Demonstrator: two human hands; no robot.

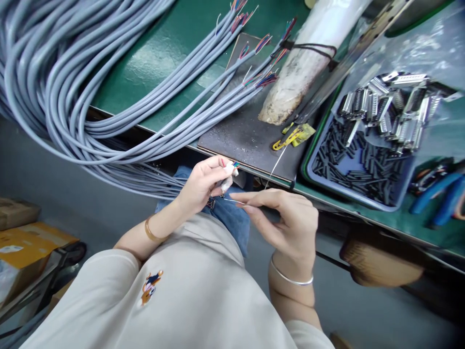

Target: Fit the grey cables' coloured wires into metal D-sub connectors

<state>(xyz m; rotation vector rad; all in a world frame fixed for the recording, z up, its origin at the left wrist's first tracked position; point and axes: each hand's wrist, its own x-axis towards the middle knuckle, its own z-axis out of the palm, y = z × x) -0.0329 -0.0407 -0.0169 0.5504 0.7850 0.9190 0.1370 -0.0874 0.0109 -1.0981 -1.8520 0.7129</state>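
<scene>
My left hand (207, 182), with white wrapping on its fingertips, is closed around the end of a grey cable. Small coloured wires (236, 165) poke out past the thumb and forefinger. Just below these fingers a small dark metallic part (211, 202) is partly visible. My right hand (286, 215) pinches a thin silvery wire (234, 200) between thumb and forefinger, its tip reaching toward the left hand. How the wire meets the cable end is too small to tell. A yellow clip (288, 139) lies on the dark board, and a thin pale strand runs from it toward my right hand.
Many grey cables (65, 92) with stripped ends sweep across the green table (134, 72). A white wrapped tube (308, 63) rests above the dark board (232, 140). At right, a blue tray (395, 206) holds metal connectors and black sleeves, beside blue-handled pliers (441, 198). Boxes (32, 242) stand lower left.
</scene>
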